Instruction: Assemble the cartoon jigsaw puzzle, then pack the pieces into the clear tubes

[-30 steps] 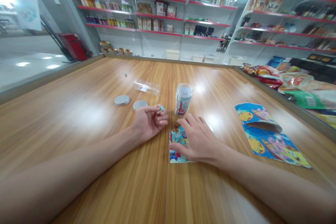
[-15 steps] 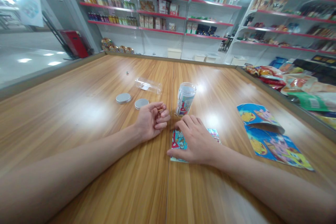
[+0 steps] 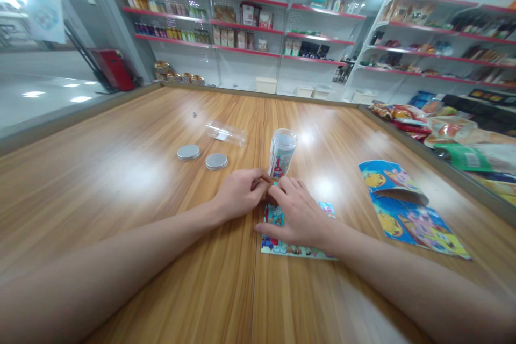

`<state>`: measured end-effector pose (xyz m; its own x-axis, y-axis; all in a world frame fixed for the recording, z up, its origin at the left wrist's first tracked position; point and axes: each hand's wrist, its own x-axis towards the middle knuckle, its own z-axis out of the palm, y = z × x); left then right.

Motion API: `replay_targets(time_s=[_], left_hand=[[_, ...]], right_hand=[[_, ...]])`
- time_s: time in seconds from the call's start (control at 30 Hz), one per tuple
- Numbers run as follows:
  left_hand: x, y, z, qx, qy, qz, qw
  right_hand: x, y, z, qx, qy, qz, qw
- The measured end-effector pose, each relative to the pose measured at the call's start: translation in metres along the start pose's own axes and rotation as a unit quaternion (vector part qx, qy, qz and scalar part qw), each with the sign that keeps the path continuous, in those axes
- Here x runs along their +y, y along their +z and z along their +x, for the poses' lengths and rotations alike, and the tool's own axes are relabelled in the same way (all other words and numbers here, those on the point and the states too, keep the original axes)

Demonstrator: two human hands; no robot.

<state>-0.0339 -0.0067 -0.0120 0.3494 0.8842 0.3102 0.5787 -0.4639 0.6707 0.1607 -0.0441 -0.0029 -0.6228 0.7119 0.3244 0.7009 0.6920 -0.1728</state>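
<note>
A small colourful jigsaw puzzle lies flat on the wooden table. My right hand rests palm down on it with fingers spread. My left hand is turned over at the puzzle's upper left corner, fingers pinched on a small puzzle piece that is mostly hidden. The fingertips of both hands touch. Just beyond them stands an upright clear jar with a cartoon print.
Two round metal lids and an empty clear tube on its side lie at the left. A printed cartoon sheet lies at the right. Snack bags line the right edge; store shelves stand behind.
My left hand has turned from palm up to palm down and moved right to the puzzle's corner, carrying the small piece. My right hand has stayed on the puzzle.
</note>
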Motion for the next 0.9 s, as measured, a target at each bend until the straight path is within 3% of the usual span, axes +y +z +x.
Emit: replay_targets(time_s=[0.4, 0.9], left_hand=[[0.0018, 0.0003, -0.0018, -0.026, 0.042, 0.039, 0.998], [0.0043, -0.0006, -0.0049, -0.062, 0.075, 0.068, 0.993]], right_hand=[[0.0000, 0.0000, 0.0025, -0.014, 0.001, 0.041, 0.999], [0.0035, 0.0008, 0.0008, 0.036, -0.030, 0.063, 0.997]])
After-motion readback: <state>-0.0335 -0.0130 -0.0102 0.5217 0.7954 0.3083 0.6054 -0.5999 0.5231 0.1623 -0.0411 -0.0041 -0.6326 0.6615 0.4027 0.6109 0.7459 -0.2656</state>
